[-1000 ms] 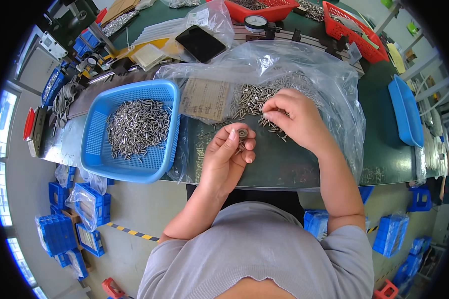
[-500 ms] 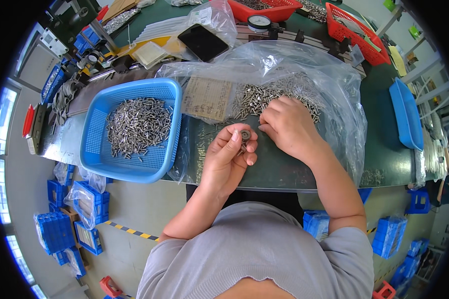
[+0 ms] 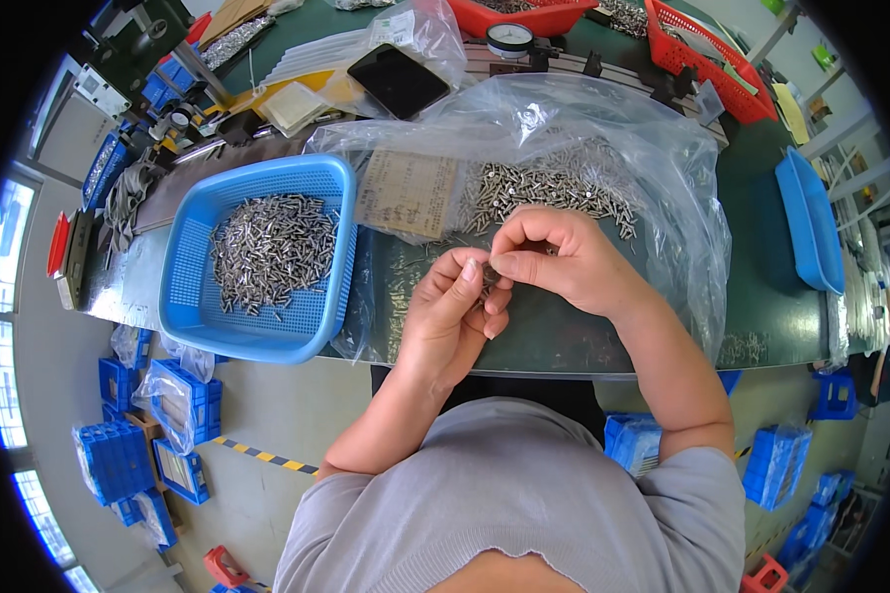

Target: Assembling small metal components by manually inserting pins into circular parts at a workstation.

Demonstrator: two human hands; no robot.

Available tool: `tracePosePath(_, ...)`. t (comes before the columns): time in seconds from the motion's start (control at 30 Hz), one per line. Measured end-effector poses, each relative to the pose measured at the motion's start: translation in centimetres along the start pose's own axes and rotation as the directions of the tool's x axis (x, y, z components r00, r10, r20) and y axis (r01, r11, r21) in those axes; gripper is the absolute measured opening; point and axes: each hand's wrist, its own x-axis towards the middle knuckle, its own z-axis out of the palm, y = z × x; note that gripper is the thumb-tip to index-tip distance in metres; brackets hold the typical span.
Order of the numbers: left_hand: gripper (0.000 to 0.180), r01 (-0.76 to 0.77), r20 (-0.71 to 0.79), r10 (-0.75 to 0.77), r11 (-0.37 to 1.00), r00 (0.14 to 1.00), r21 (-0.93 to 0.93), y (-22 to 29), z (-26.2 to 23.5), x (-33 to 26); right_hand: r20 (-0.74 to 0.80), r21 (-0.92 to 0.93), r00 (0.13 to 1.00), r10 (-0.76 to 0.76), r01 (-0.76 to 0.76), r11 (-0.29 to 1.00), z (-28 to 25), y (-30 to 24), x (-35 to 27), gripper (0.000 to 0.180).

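My left hand point(image 3: 443, 318) is closed round a small round metal ring point(image 3: 489, 275), held between thumb and fingers above the near part of the table. Thumb and forefinger of my right hand point(image 3: 574, 265) are pinched together right at that ring. Whatever sits between those fingertips is too small to make out. Just beyond both hands, a pile of small metal pins point(image 3: 554, 190) lies on a clear plastic bag point(image 3: 677, 222). To the left, a blue plastic basket point(image 3: 342, 272) holds many similar pins point(image 3: 269, 252).
A brown paper card point(image 3: 405, 191) lies under plastic beside the pile. Farther back are a black phone point(image 3: 399, 81), a dial gauge point(image 3: 509, 38) and two red baskets point(image 3: 702, 64). A blue tray point(image 3: 809, 222) stands at the right edge.
My right hand has come back from the edge of the pin pile to the ring in my left hand. The left hand stays nearly in place.
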Motion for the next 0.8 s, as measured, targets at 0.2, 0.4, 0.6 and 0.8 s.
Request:
tracePosePath(0.2, 0.015, 0.011, -0.003, -0.011, 1.0, 1.0, 0.007, 0.0, -0.2, 0.0, 0.007, -0.071, 1.0, -0.018, 0.018, 0.997, 0.1, 0.0, 0.1, 0.008)
tracePosePath(0.4, 0.018, 0.051, 0.05, -0.053, 0.998, 0.997, 0.025, 0.2, -0.6, 0.0, 0.007, -0.275, 0.986, -0.165, 0.161, 0.948, 0.4, 0.3, 0.3, 0.012)
tracePosePath(0.6, 0.02, 0.037, -0.035, -0.036, 0.999, 0.999, 0.027, 0.0, 0.0, 0.1, -0.036, -0.408, 0.951, -0.308, 0.267, 0.873, 0.1, 0.3, 0.2, 0.013)
tracePosePath(0.8, 0.023, -0.02, -0.008, 0.02, 0.999, 1.0, -0.049, 0.0, -0.4, 0.2, -0.189, -0.31, 0.97, -0.155, 0.091, 0.946, -1.1, -0.1, 0.1, 0.006)
